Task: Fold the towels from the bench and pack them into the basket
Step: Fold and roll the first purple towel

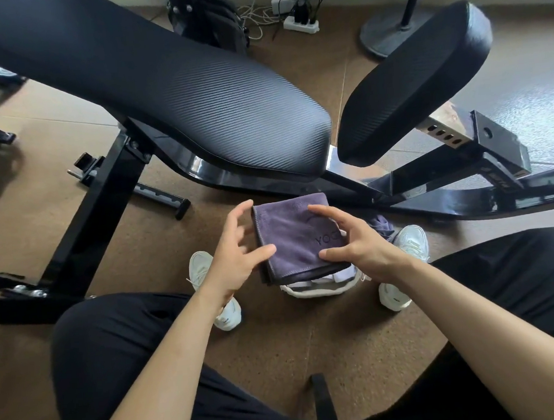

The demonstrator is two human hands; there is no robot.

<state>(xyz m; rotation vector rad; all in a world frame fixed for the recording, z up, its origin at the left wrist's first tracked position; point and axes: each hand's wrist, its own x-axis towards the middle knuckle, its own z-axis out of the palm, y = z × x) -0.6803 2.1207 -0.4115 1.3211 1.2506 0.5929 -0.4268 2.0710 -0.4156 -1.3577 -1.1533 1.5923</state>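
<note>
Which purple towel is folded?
The folded towel between the left hand and right hand, over the basket; the crumpled towel lies beside the right shoe.

A white power strip [302, 24] with black plugs and tangled cables lies at the top centre. To its right is a round grey stand base [385, 40] with a black pole, and to its left a black bag [220, 23]. Two white sneakers [201, 267] rest on the brown speckled floor [311, 338].

Brown floor [278, 341] carried the black weight bench [229, 108], a white basket [317, 290] near, power strip [302, 24] and round stand base [385, 36] far.
</note>
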